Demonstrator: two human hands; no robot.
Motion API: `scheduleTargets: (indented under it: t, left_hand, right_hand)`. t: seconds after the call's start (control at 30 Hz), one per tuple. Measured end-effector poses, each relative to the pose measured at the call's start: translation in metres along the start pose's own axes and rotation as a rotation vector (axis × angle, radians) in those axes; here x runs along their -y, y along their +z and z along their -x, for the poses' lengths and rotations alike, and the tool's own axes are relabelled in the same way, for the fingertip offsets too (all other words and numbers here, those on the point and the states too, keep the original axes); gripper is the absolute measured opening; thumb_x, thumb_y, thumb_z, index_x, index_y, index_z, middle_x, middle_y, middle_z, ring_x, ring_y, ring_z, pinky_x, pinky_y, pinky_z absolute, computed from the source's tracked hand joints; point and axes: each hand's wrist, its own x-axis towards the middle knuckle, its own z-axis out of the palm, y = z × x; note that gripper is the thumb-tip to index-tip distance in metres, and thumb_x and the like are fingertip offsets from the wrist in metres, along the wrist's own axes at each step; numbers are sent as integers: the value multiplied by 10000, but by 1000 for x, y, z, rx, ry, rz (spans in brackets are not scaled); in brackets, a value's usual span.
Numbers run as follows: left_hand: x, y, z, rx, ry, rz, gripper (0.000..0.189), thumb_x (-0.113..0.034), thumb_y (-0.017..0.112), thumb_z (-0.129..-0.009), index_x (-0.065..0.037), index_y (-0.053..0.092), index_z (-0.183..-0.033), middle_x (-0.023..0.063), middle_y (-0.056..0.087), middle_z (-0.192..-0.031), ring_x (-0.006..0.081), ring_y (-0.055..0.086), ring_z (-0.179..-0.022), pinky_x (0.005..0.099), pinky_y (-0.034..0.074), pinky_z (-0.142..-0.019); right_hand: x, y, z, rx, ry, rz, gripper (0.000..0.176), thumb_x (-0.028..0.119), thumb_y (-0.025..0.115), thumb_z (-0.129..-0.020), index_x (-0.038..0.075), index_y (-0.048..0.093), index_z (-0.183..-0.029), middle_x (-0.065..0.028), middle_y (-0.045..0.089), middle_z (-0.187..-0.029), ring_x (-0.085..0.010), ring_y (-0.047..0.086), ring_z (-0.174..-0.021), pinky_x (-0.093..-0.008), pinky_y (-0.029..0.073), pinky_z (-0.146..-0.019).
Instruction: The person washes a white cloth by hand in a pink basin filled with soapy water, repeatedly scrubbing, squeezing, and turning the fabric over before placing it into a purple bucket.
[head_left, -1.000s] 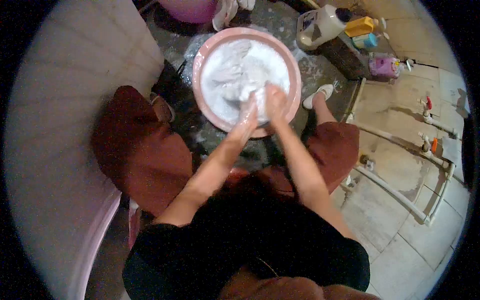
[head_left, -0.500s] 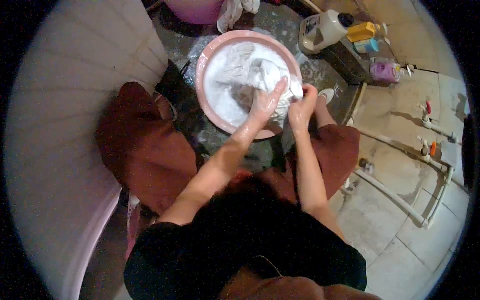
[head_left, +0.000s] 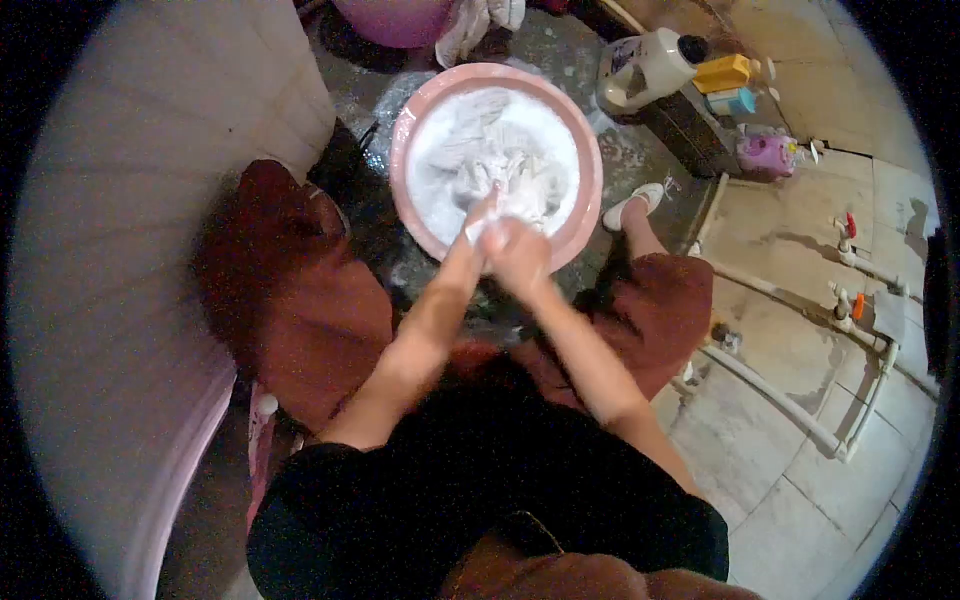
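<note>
A pink basin (head_left: pixel 402 190) holds foamy white suds and a soaked white cloth (head_left: pixel 515 180). Over the basin's near side, my two hands are together, both smeared by motion. My right hand (head_left: pixel 518 256) is closed in a fist on part of the cloth. Just left of it, my left hand (head_left: pixel 480 222) is also at the cloth, a bit of white fabric showing by its palm; its fingers are mostly hidden or blurred. The rest of the cloth lies bunched in the suds beyond my hands.
A large white jug with a dark cap (head_left: pixel 650 72) stands right of the basin. Beside it, a yellow bottle (head_left: pixel 722 73), a blue container (head_left: pixel 732 101) and a purple bottle (head_left: pixel 768 152) line a ledge. A purple tub (head_left: pixel 395 20) is behind. Pipes with taps (head_left: pixel 848 305) run along the right wall.
Both hands have moved left and toward me, from the basin's right side to its near rim, and come together. The bunched cloth has sunk and spread in the suds.
</note>
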Motion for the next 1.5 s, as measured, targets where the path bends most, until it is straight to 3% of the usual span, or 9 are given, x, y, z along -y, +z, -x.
scheduleTargets:
  t: [0.13, 0.37, 0.57, 0.7, 0.83, 1.03, 1.1, 1.23, 1.5]
  left_hand:
    - [76, -41, -86, -161, 234, -53, 456, -304, 544, -869, -1, 437, -1191, 144, 547, -1033, 257, 551, -899, 379, 463, -795]
    - [33, -60, -62, -78, 29, -202, 694, -589, 374, -859, -4, 414, -1230, 134, 546, -1044, 249, 547, -880, 372, 472, -771]
    - [64, -8, -65, -213, 207, -18, 542, -469, 369, -921, -29, 464, -1222, 114, 540, -1159, 232, 519, -1048, 370, 429, -890]
    - [18, -31, -40, 124, -133, 79, 527, -436, 346, -937, -7, 444, -1227, 120, 538, -1154, 246, 530, -1017, 364, 445, -857]
    - [86, -94, -139, -41, 116, 201, 558, -474, 389, -915, -31, 436, -1252, 107, 512, -1195, 231, 486, -1094, 351, 417, -892]
    - [-6, 33, -49, 63, 240, -284, 686, -548, 318, -904, 43, 430, -1236, 167, 492, -1226, 264, 462, -1151, 380, 327, -993]
    - [-21, 7, -71, -439, 354, -1327, 723, -562, 333, -893, 73, 433, -1224, 202, 480, -1230, 273, 463, -1150, 371, 336, -983]
    - [-26, -20, -69, -649, 606, -1122, 750, -574, 349, -880, 97, 445, -1198, 219, 489, -1219, 297, 456, -1155, 359, 373, -946]
    - [11, -46, -90, -92, 171, -64, 748, -554, 487, -836, 25, 345, -1287, 151, 496, -1204, 260, 513, -1058, 384, 408, -928]
  right_hand:
    - [-113, -2, -79, -36, 605, -211, 334, 265, 592, -747, -45, 579, -872, -263, 603, -829, -378, 593, -746, -440, 449, -683]
    - [-20, 44, -4, -349, 42, -288, 240, 244, 508, -824, 24, 577, -755, -205, 570, -694, -408, 566, -686, -444, 443, -639]
    - [-148, 44, -58, -217, 340, -753, 303, 236, 513, -825, -48, 619, -830, -205, 636, -737, -303, 618, -664, -425, 456, -631]
    - [-37, 39, -9, -175, -50, -109, 345, 241, 501, -810, -23, 588, -1013, -207, 601, -736, -374, 584, -692, -447, 463, -650]
    - [-138, 54, -66, -220, 437, -260, 295, 267, 506, -833, -2, 608, -767, -274, 569, -758, -398, 581, -735, -437, 434, -644]
    - [-122, -22, -55, -290, 228, -52, 287, 226, 446, -880, -8, 577, -777, -183, 571, -670, -325, 545, -598, -418, 403, -582]
    - [-98, -40, -36, -721, 190, -263, 288, 206, 456, -893, -27, 539, -746, -176, 526, -624, -279, 499, -567, -394, 390, -573]
    - [-76, -64, -35, -792, 206, -422, 268, 180, 470, -894, -34, 502, -734, -178, 483, -623, -244, 475, -582, -387, 384, -576]
    - [-92, 9, -34, 63, 247, -422, 376, 185, 628, -765, -13, 533, -1069, -184, 592, -993, -299, 581, -906, -372, 441, -793]
